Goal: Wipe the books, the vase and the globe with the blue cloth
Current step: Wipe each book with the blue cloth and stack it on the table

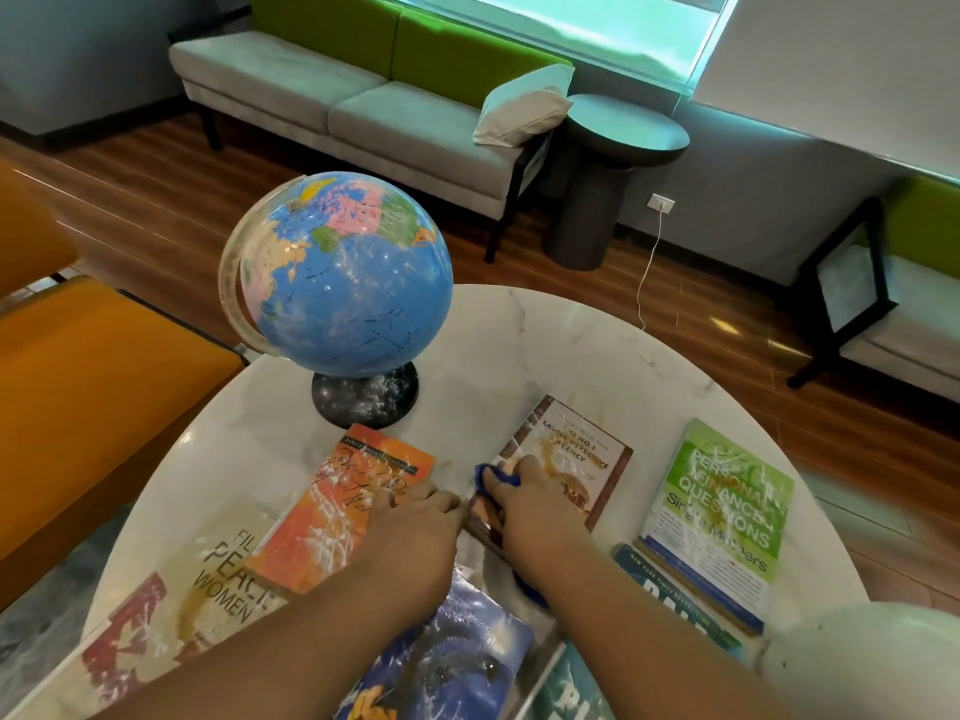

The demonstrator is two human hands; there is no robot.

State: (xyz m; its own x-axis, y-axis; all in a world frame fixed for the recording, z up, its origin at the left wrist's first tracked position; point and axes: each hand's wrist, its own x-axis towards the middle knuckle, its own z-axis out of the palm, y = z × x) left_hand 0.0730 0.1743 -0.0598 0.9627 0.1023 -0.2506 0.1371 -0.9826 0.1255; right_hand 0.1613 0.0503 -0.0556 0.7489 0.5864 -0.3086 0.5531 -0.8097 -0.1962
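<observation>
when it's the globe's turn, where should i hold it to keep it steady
Probably the black base, from its right side: it sits flat on the table with bare marble there, whereas the globe itself is smooth and likely spins.

Grey sofa (332,90) (green-backed) on wood floor (701,324).

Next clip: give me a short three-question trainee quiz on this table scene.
1. True or false: the right hand holds the blue cloth on the brown book.
2. Where does the globe stand? A. on the floor; B. on the table, behind the orange book; C. on a shelf.
3. What colour is the book lying just right of the brown book?
Key: 1 true; 2 B; 3 green, the green book.
</observation>
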